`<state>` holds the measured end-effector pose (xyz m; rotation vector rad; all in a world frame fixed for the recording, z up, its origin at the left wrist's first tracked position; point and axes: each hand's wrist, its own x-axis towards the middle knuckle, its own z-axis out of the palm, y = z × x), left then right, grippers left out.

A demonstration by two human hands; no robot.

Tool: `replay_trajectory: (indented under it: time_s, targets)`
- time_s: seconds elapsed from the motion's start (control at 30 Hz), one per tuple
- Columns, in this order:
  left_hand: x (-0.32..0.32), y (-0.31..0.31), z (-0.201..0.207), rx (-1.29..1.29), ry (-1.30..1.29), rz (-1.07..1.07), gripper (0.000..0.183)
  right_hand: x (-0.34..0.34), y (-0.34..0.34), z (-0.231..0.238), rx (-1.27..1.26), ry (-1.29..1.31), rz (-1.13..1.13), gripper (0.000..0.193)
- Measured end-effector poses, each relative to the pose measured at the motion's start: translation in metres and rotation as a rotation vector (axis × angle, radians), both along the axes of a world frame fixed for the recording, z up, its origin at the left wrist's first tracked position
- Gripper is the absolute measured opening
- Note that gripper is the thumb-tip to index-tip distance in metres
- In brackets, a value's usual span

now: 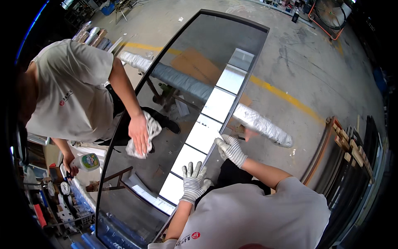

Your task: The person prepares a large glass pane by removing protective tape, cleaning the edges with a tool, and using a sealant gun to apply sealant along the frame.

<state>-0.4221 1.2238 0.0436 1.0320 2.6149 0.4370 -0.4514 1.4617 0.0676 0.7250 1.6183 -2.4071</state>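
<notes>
A large, dark-framed, see-through glass panel (178, 133) is lying in front of the person, running slantwise from the lower left toward the top, with a row of bright white rectangles (205, 135) showing along its right part. The left hand (193, 183), in a grey-and-white striped knit glove, is resting near the panel's right edge, its fingers spreading apart over a bright rectangle. The right hand (231, 149), in a matching glove, is reaching that same edge farther up, its fingers bending at the frame; whether they are clamping on anything, one cannot tell. Across the panel, a co-worker in a light grey shirt (74, 95) is laying one bare hand (139, 135) on a crumpled whitish cloth (152, 132) over the glass near the left edge, while the other hand (71, 165) is holding a tilted spray bottle with a green label (88, 162) beside the panel. A long, silvery plastic-wrapped roll (263, 126) is passing crosswise beneath the glass, and a brown cardboard sheet (197, 66) is showing through it.
</notes>
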Motion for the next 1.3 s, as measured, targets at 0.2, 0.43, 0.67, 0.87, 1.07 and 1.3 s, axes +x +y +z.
replay_trajectory:
  time_s: [0.2,0.43,0.67,0.87,1.07,1.3]
  targets:
    - [-0.03,0.06,0.032,0.539,-0.694,0.305,0.038,0.0,0.002,-0.029,0.054,0.072,0.178,0.026]
    - [0.017,0.031,0.032,0.89,-0.61,0.667,0.028,0.003,-0.042,0.007,0.175,0.193,0.325,0.025]
    - [0.197,-0.059,-0.012,0.714,-0.444,1.369,0.037,0.066,-0.127,-0.02,0.187,0.138,0.829,0.026]
    - [0.534,-0.071,-0.147,0.359,-0.691,2.275,0.049,0.186,-0.232,-0.016,0.227,0.041,1.455,0.024]
    - [0.81,0.012,-0.205,0.462,-0.709,3.213,0.042,0.294,-0.328,-0.067,0.246,-0.139,1.914,0.022]
    - [0.82,0.048,-0.238,0.748,-0.687,2.853,0.042,0.378,-0.502,-0.077,0.216,0.009,1.975,0.024]
